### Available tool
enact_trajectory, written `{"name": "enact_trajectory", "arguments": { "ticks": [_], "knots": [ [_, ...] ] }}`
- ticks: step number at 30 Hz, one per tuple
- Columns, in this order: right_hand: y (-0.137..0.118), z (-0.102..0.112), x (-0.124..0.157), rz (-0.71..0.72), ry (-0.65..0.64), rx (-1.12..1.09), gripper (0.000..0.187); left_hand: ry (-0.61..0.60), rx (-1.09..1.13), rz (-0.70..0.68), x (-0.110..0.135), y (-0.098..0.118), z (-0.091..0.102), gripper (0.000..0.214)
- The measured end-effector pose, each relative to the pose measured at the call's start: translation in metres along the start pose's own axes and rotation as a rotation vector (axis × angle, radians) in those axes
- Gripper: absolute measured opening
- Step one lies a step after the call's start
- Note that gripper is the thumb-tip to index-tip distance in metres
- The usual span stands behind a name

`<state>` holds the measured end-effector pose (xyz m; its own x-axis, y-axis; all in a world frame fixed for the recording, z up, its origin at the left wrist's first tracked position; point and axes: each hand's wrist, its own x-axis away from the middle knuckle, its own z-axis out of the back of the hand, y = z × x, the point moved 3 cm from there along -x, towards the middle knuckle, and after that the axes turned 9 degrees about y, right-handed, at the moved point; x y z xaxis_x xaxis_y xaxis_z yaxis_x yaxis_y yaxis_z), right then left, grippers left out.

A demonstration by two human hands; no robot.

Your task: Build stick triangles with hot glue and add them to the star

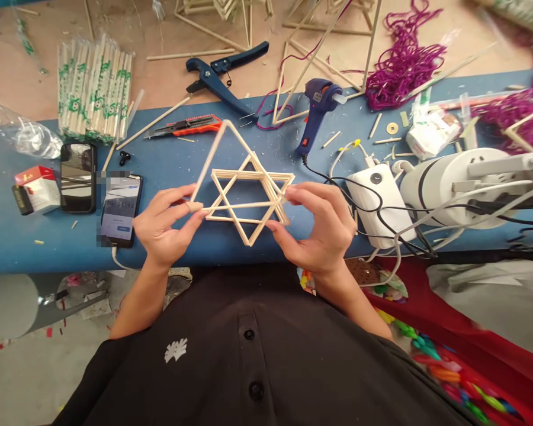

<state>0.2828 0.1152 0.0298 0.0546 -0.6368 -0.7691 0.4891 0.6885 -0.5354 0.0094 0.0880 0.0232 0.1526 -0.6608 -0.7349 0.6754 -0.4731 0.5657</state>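
Note:
My left hand (171, 225) pinches the left corner of a triangle of thin wooden sticks (207, 157). The triangle is tilted, and its top corner points away from me. Under it is a six-pointed star frame (249, 236), built of stacked wooden sticks. My right hand (322, 222) has its fingers closed at the right side, where the triangle's other corner meets the star. The thumb lies low by the star's lower right point. Whether the triangle touches the star along its whole length I cannot tell.
Beyond the star lie an orange utility knife (190, 126), a blue pipe cutter (222, 89) and a glue gun (313, 115). Bagged sticks (95, 89) and two phones (77, 177) are left. Purple yarn (404, 59), a white power bank (379, 204) and cables are right.

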Motion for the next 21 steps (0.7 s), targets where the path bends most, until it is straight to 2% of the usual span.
{"name": "enact_trajectory", "arguments": {
  "ticks": [1, 4, 7, 8, 10, 12, 14, 15, 17, 19, 21],
  "knots": [
    [0.0, 0.0, -0.004, -0.006, 0.003, 0.012, 0.047, 0.065, -0.065, 0.005, -0.001, -0.003, 0.004, 0.011],
    [0.01, 0.0, -0.012, -0.108, -0.007, 0.075, 0.037, 0.237, -0.308, 0.065, -0.002, -0.016, 0.017, 0.01],
    [0.049, -0.007, -0.015, -0.285, 0.068, 0.133, 0.046, 0.292, -0.494, 0.172, 0.003, -0.034, 0.02, 0.019],
    [0.068, -0.01, -0.015, -0.331, 0.119, 0.144, 0.054, 0.273, -0.53, 0.205, 0.005, -0.039, 0.019, 0.021],
    [0.109, -0.021, -0.015, -0.397, 0.16, 0.151, 0.059, 0.2, -0.57, 0.244, 0.011, -0.046, 0.014, 0.022],
    [0.148, -0.034, -0.016, -0.504, 0.128, 0.17, 0.064, 0.143, -0.589, 0.248, 0.016, -0.049, 0.01, 0.022],
    [0.175, -0.046, -0.02, -0.633, 0.101, 0.22, 0.069, 0.137, -0.579, 0.222, 0.017, -0.045, 0.01, 0.023],
    [0.183, -0.051, -0.022, -0.687, 0.085, 0.242, 0.069, 0.143, -0.554, 0.191, 0.016, -0.04, 0.01, 0.024],
    [0.19, -0.061, -0.029, -0.748, 0.032, 0.265, 0.055, 0.123, -0.444, 0.075, 0.013, -0.025, 0.009, 0.029],
    [0.19, -0.068, -0.034, -0.775, -0.023, 0.278, 0.033, 0.037, -0.285, -0.088, 0.009, -0.005, 0.002, 0.037],
    [0.187, -0.067, -0.038, -0.767, -0.024, 0.257, 0.019, -0.091, -0.169, -0.182, 0.008, 0.014, -0.008, 0.05]
  ]
}}
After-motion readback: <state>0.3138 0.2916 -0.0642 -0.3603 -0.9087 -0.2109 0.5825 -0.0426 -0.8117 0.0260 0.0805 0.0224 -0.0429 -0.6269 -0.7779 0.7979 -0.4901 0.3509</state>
